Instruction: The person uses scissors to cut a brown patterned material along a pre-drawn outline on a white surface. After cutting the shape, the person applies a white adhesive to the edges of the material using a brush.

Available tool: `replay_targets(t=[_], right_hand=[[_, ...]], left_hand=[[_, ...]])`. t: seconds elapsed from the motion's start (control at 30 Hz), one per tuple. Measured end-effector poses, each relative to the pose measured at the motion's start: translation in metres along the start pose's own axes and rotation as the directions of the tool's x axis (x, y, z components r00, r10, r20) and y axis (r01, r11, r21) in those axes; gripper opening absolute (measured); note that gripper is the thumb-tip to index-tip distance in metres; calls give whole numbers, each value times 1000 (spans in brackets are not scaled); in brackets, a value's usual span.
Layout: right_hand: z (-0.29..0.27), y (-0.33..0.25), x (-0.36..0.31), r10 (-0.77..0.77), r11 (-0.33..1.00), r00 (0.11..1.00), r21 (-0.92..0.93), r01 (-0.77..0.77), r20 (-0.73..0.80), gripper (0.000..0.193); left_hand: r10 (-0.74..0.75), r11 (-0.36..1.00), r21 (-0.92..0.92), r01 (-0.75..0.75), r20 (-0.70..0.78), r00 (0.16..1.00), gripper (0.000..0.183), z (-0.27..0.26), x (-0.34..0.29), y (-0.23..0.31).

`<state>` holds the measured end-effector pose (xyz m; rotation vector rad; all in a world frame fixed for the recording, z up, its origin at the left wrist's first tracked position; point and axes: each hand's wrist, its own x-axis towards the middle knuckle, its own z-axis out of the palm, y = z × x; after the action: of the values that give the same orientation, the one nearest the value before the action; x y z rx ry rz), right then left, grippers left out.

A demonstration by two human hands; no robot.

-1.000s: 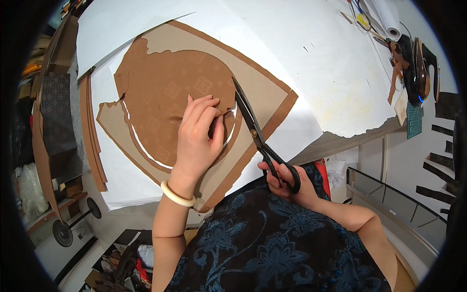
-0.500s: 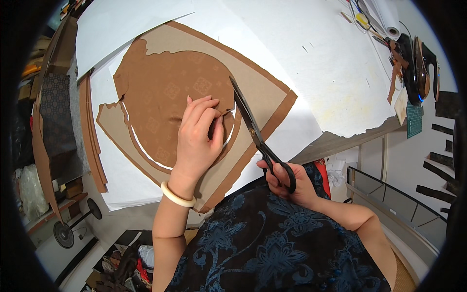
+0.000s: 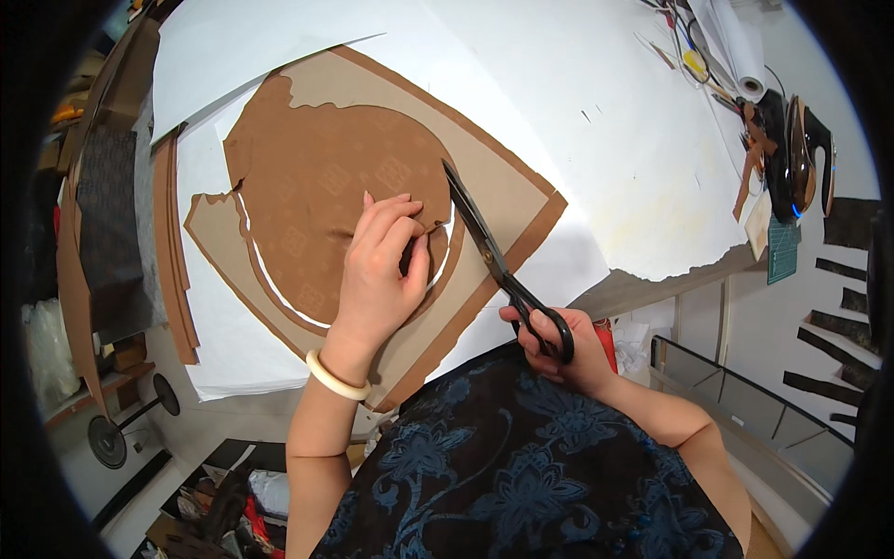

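Note:
My right hand [image 3: 570, 348] grips the black handles of a pair of scissors [image 3: 486, 244]. Their long blades look closed together and lie along the right edge of a rounded brown patterned fabric piece [image 3: 317, 172]. My left hand [image 3: 384, 265] rests on the lower right of that piece, fingers bent and thumb drawn in, pinching the fabric by a small fold at its cut edge. A white strip shows along the lower curve, between the patterned piece and a narrow brown rim. Around it lies a beige sheet [image 3: 507, 182] with brown borders and a wavy upper cut.
White paper [image 3: 549, 102] covers the table beneath. Brown strips [image 3: 172, 270] are stacked at the left. At the far right stand an iron [image 3: 799, 158], a paper roll [image 3: 736, 51] and a green cutting mat [image 3: 782, 250]. Cluttered shelves run along the left.
The whole view has shifted slightly. Both hands, the scissors and the fabric keep nearly the same places relative to each other.

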<state>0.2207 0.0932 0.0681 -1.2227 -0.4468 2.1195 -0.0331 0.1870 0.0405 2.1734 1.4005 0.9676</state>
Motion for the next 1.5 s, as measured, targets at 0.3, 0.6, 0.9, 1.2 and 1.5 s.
replay_targets(t=[0.3,0.6,0.9,1.2,1.5], right_hand=[[-9,-6,-8,32,999,999,24,-32,-14,57],[-13,-22,-6,47,995,999,-88,-47,-11,57],[-3,-36,10,51,997,999,-64,-52,-17,49],[-8,-42,13,57,995,998,-78,-60,-37,42],[-18,-66,24,94,990,996,-105,-93,0,38]], left_hand=[[-17,999,-31,17,0,1000,10,-1,0,1],[-25,999,-48,24,-17,1000,8,-1,1,2],[-33,997,-64,33,-14,999,8,-3,2,2],[-39,997,-65,38,-6,999,8,-4,2,1],[-35,997,-62,34,-17,999,9,-3,1,-1]])
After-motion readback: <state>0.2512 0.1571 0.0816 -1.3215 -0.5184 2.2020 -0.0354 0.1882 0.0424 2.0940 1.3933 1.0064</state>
